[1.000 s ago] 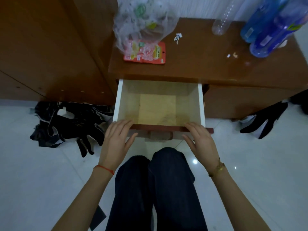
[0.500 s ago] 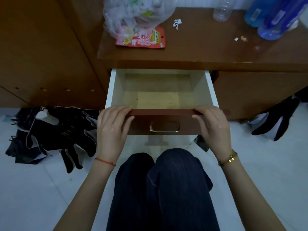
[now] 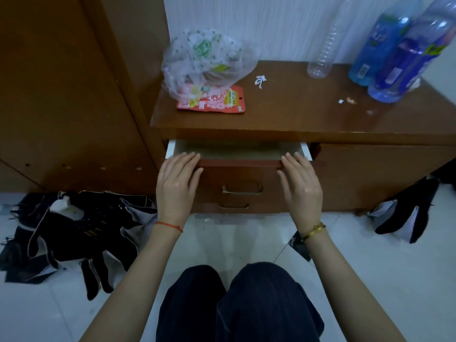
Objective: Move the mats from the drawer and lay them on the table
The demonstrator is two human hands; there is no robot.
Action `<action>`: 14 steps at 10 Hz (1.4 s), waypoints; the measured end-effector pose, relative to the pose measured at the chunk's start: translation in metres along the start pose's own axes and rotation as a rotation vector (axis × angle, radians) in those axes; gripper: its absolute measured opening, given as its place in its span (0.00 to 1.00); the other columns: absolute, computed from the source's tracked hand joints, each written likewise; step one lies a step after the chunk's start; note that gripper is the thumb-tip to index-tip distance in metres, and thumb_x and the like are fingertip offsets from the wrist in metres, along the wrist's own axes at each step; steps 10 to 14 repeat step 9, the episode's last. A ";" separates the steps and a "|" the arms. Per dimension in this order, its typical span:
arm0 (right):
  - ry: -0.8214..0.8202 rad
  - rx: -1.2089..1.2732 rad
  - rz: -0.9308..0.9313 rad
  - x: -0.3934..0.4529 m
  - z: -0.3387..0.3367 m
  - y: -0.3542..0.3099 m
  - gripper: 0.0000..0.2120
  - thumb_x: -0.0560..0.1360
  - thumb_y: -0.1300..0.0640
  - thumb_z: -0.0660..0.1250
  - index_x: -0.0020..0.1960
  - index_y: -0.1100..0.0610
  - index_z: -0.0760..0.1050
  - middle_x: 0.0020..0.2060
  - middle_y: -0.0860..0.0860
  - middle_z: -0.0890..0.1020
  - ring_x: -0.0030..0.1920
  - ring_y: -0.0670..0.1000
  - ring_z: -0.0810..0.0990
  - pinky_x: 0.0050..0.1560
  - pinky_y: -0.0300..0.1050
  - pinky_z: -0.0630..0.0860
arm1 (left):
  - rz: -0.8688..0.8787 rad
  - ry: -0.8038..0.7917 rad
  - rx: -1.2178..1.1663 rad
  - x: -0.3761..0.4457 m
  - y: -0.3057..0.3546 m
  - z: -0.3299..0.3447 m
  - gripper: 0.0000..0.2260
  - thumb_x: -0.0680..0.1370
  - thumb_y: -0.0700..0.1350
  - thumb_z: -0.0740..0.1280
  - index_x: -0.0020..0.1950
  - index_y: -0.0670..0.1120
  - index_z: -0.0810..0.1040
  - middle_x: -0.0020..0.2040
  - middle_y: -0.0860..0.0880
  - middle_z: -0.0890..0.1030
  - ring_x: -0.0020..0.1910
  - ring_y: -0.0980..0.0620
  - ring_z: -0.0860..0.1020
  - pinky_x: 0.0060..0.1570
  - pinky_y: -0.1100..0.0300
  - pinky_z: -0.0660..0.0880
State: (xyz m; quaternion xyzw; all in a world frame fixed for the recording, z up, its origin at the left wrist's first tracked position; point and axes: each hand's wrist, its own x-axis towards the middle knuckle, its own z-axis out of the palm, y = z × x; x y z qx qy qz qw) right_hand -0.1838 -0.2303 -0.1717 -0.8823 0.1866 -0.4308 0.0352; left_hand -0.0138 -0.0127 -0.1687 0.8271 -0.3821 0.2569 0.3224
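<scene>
The brown drawer [image 3: 240,183] of the low wooden table [image 3: 308,114] stands only a narrow gap open, with its pale inside barely showing and a brass handle on its front. My left hand [image 3: 176,183] lies flat against the drawer front's left top edge, fingers together. My right hand [image 3: 299,186] rests the same way on the right top edge. Neither hand holds anything. I see no mat in the visible slit of the drawer. Dark fabric pieces [image 3: 74,230] lie in a heap on the floor at the left.
On the table top stand a clear plastic bag [image 3: 207,62] over a red snack packet [image 3: 217,101], a clear empty bottle [image 3: 325,48] and two blue bottles [image 3: 394,58]. A wooden cabinet [image 3: 61,95] rises at the left. Black fabric [image 3: 407,211] lies at the floor's right. My knees are below.
The drawer has slid inward from wide open to almost shut, with both hands on its front edge. The view has tilted up and shows more of the table top.
</scene>
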 end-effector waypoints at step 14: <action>0.007 -0.026 -0.024 -0.001 0.024 0.018 0.19 0.80 0.61 0.63 0.71 0.63 0.68 0.69 0.57 0.72 0.73 0.53 0.66 0.71 0.54 0.67 | -0.011 0.083 0.004 0.005 0.002 0.023 0.13 0.81 0.43 0.63 0.65 0.41 0.76 0.64 0.45 0.78 0.69 0.48 0.70 0.67 0.51 0.70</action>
